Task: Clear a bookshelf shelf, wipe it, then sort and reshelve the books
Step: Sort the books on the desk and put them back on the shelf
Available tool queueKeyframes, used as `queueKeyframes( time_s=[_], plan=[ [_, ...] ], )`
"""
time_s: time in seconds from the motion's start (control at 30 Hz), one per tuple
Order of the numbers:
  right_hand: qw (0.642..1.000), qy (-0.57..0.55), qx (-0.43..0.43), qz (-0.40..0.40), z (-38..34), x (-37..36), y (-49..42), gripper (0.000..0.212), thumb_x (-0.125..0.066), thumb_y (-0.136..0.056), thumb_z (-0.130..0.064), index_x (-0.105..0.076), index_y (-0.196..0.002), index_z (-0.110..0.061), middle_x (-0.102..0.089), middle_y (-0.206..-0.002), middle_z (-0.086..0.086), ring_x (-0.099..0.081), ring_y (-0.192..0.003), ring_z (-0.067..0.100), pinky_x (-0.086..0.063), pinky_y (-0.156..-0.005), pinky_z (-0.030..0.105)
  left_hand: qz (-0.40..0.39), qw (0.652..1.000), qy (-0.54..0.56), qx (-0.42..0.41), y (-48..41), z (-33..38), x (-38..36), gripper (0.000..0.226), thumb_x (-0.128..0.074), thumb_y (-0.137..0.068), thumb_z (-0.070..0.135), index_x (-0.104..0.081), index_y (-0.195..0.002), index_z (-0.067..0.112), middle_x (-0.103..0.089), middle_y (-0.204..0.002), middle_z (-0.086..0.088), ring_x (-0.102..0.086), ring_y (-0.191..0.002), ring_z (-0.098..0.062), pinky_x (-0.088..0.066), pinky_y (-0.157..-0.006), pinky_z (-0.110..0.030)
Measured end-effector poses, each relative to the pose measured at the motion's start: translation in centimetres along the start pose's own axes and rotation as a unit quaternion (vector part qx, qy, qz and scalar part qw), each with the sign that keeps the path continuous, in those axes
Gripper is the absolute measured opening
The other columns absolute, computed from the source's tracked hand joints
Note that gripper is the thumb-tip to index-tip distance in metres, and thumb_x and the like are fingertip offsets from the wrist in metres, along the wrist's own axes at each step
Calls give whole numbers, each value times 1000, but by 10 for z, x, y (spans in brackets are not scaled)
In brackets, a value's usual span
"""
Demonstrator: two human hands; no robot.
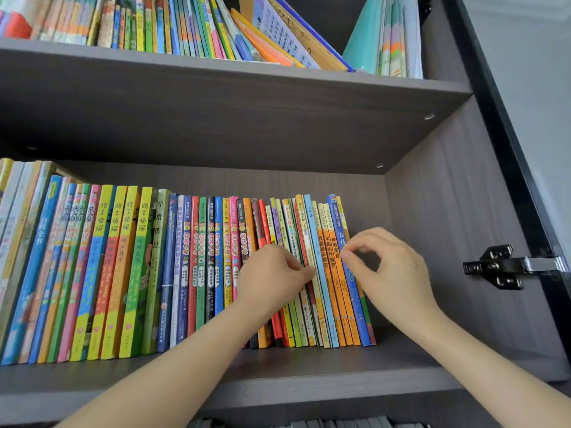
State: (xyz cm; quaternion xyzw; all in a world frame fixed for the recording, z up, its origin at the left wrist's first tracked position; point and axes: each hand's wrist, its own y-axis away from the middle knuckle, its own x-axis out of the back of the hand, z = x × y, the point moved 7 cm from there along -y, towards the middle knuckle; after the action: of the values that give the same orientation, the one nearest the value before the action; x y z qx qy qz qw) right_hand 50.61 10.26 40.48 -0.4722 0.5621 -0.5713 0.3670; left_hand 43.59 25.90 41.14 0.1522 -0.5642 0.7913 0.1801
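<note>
I am working the row of thin, colourful paperback children's books (185,273) that stands on the dark grey wood-grain shelf board (309,375), all of it unshelved as yet. My right hand (392,270) pinches the blue-spined paperback (336,216) near the right end of the row, thumb and forefinger closed on its spine. My left hand (272,279) is curled against the thin spines just beside the orange-spined paperbacks (329,251); I cannot tell whether it has hold of any.

The row leans left at the top and nothing props its right end. If I draw the blue-spined paperback out alone, I judge the slim volume behind it may flop over, and the neighbours could slide after it towards the front lip and drop. Slick covers, a narrow pinch: a slip is likely.

Room is good to the right, where bare board runs to the grey side wall (448,242). The black metal door hinge (500,267) juts there, so my elbow should stay clear. The underside of the upper shelf (247,125) sits well above the book tops.
</note>
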Motion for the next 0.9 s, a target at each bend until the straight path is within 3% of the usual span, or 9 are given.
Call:
queueKeyframes(
  time_s=[0.1,0.33,0.4,0.5,0.57,0.67,0.77,0.9],
  plan=[
    [996,85,-22,-12,-1,-11,-2,16,-59,-92,-34,-68,-102,-25,-59,-112,-11,-49,-100,1,-27,-66,6,4,1000,-9,-3,0,0,-2,32,-65,-84,49,-72,-72,20,-65,-64,6,-61,-59,-6,-49,-53,-21],
    [990,132,-43,-9,-1,-9,0,21,-62,-91,-35,-67,-110,-27,-57,-119,-7,-48,-96,3,-34,-66,16,18,999,-32,-10,1,2,-2,34,-65,-84,50,-72,-72,19,-63,-62,8,-59,-57,-5,-49,-54,-20],
    [985,172,-13,-25,-10,-10,2,23,-77,-78,-31,-74,-98,-21,-65,-111,0,-61,-91,14,-44,-64,23,21,999,-32,-9,1,2,-2,35,-65,-84,49,-71,-70,17,-64,-62,6,-60,-58,-7,-50,-55,-22],
    [964,256,29,-67,-20,-20,7,36,-94,-48,-28,-77,-76,-13,-71,-92,11,-67,-64,23,-51,-44,31,28,999,-30,-7,4,3,-1,36,-65,-84,48,-70,-69,17,-65,-63,4,-61,-59,-7,-51,-56,-23],
    [960,260,10,-107,-19,-27,7,38,-87,-64,-33,-75,-94,-14,-66,-116,14,-68,-74,24,-54,-53,33,23,999,-28,-11,6,5,0,34,-65,-84,48,-71,-70,17,-65,-64,5,-60,-60,-7,-51,-57,-22],
    [963,241,-20,-115,-10,-28,9,35,-48,-97,-41,-54,-125,-21,-27,-154,8,-62,-102,18,-50,-77,27,-7,999,-26,-40,12,12,-3,21,-66,-86,39,-74,-84,19,-68,-77,10,-61,-71,-4,-51,-64,-20],
    [970,195,-68,-127,-5,-27,7,39,-38,-100,-46,-51,-127,-21,-19,-157,8,-60,-108,18,-47,-81,24,-25,996,-42,-73,19,18,-4,19,-62,-90,30,-73,-102,19,-71,-92,8,-64,-85,-5,-52,-75,-21],
    [985,106,-76,-117,2,-34,5,31,-42,-99,-40,-58,-116,-19,-47,-134,2,-59,-96,11,-46,-71,17,-61,995,-35,-75,22,17,-10,34,-61,-90,30,-65,-122,18,-73,-95,3,-67,-85,-9,-53,-86,-28]
  ],
)
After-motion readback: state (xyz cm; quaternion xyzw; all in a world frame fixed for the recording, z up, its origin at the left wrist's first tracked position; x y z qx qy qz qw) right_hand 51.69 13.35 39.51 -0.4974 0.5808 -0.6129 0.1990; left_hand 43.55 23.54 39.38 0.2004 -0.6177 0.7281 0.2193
